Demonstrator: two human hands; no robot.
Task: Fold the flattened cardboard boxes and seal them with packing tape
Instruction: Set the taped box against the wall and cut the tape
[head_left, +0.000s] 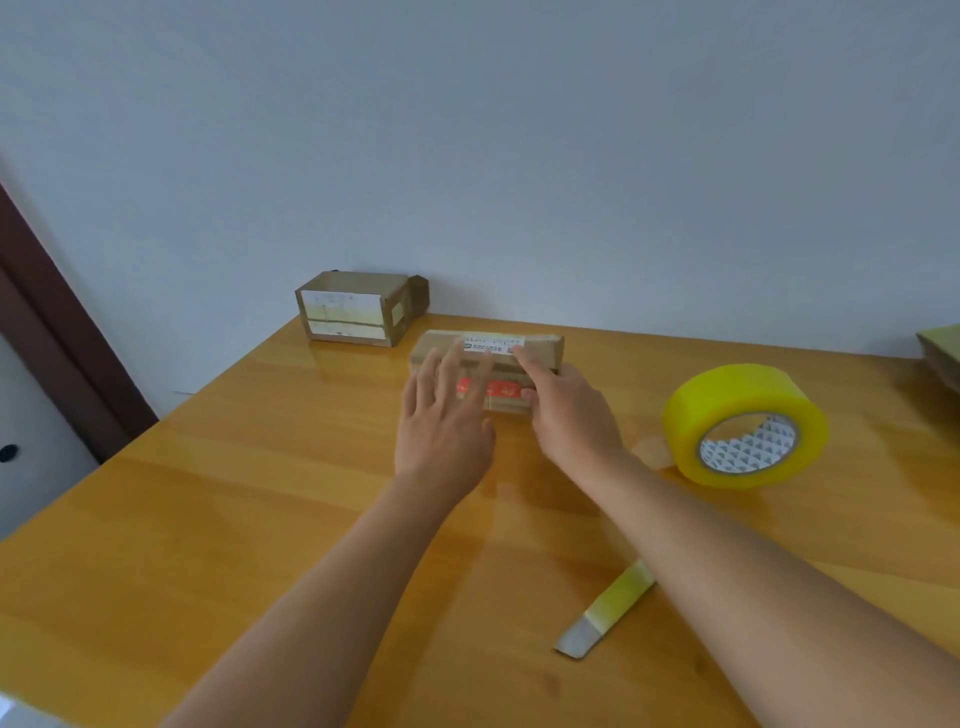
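Note:
A small brown cardboard box (540, 349) with a white label and a red sticker lies on the wooden table (218, 519) near the wall. My left hand (441, 431) lies with straight, spread fingers against the box's near left side. My right hand (566, 410) grips the box's right end, index finger stretched over the top and thumb on the near face. A big roll of yellow packing tape (744, 425) stands tilted to the right of the box. A cutter with a yellow handle (605, 613) lies near the front, partly under my right forearm.
A second folded, taped box (358, 307) sits at the back left against the white wall. Flat cardboard (943, 351) pokes in at the right edge. A dark door frame (62, 332) stands left of the table.

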